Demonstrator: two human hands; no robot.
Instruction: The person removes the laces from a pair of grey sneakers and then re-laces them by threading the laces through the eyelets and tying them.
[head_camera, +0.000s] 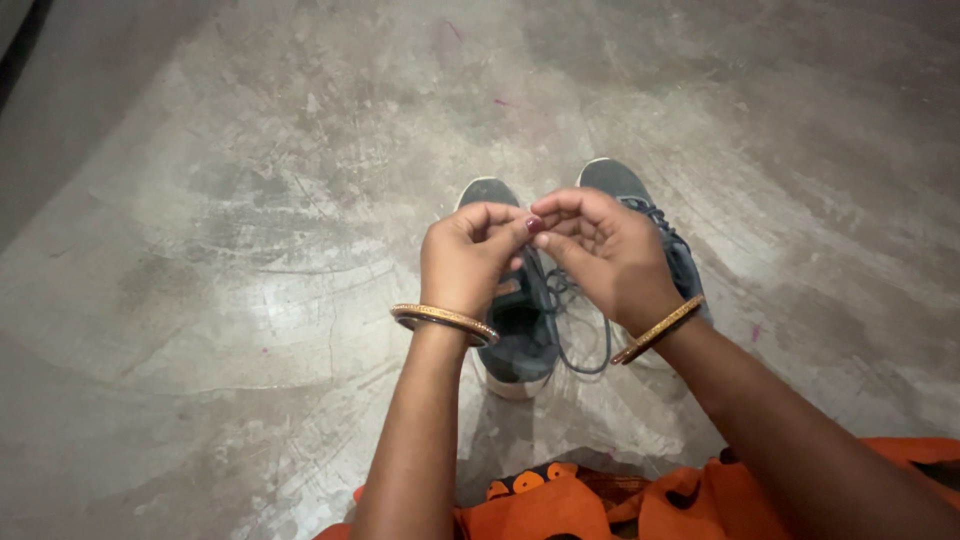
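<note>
Two dark grey sneakers with white soles stand side by side on the concrete floor. Above the left sneaker (515, 345) my left hand (468, 255) is curled, pinching its dark shoelace (575, 330). My right hand (610, 255) meets it fingertip to fingertip and pinches the same lace, which hangs down in a loop below the hands. The right sneaker (625, 190) is mostly hidden behind my right hand. Each wrist wears a gold bangle.
Bare, scuffed grey concrete floor (230, 260) spreads all around the shoes. Orange patterned cloth (700, 500) of my clothing lies at the bottom edge. A darker wall or step edge (25, 60) runs along the far left.
</note>
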